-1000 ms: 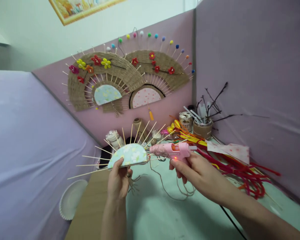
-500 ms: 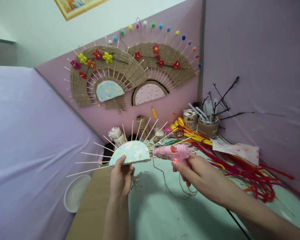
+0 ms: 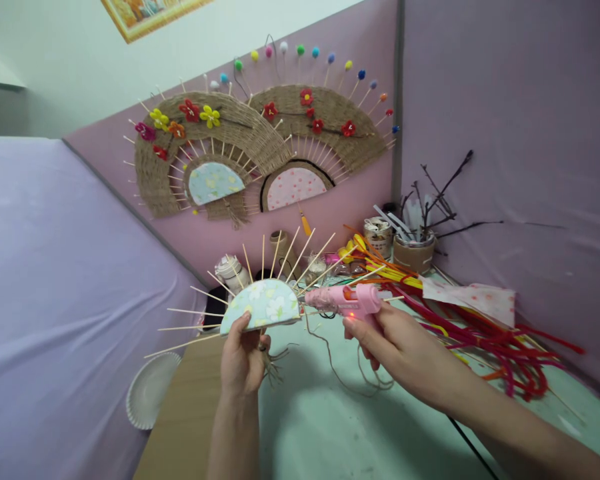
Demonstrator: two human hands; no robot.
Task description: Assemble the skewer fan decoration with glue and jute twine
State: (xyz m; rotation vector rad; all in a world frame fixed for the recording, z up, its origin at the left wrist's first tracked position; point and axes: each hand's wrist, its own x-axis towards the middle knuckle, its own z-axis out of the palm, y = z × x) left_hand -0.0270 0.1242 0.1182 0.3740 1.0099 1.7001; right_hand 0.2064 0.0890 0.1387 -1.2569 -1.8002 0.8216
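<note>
A half-round piece (image 3: 263,305) covered in pale blue floral fabric has thin wooden sticks fanning out from its curved edge. My left hand (image 3: 243,357) pinches its flat lower edge, thumb on the front; a twine tassel (image 3: 275,363) hangs beside the fingers. My right hand (image 3: 380,337) is wrapped round the handle of a pink glue gun (image 3: 343,300) with a red light lit. The gun's nozzle is at the right end of the half-round piece; whether it touches is hard to tell. A loose twine strand (image 3: 330,363) hangs below the nozzle.
Two woven fans (image 3: 220,133) hang on the pink panel. Behind my right hand lie red and yellow fuzzy stems (image 3: 480,347), patterned fabric (image 3: 470,300) and a pot (image 3: 414,255) with twigs. A twine spool (image 3: 283,250) and white jar (image 3: 230,269) stand behind; a white plate (image 3: 153,393) is lower left.
The nozzle has shifted slightly left and up along the right end of the half-round piece. The fanned sticks have shifted a little to the right. Both hands keep their hold.
</note>
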